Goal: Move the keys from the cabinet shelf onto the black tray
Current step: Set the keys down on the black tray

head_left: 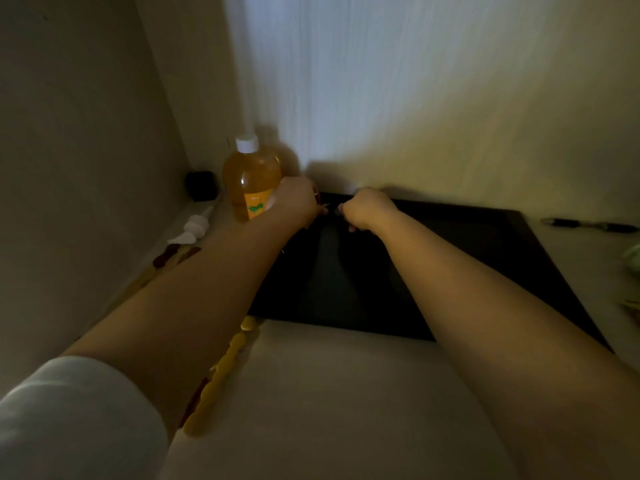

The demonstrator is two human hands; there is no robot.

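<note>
Both hands, left (298, 202) and right (369, 209), meet with fingers curled over the black tray (485, 271) beside an orange bottle (251, 181).

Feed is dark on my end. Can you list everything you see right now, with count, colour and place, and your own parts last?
tray: one, black, flat on the shelf against the back wall, under both hands
bottle: one, amber liquid, white cap, upright left of the tray's far corner
small box: one, black, in the back left corner
pump nozzle: one, white, lying in front of the box
flat strips: several, yellow and dark red, along the left wall
pen: one, dark, right of the tray
keys: too dim to make out; something thin glints between the hands
left hand: closed, over the tray's far left edge
right hand: closed, beside it
sleeve: white, left arm
</note>
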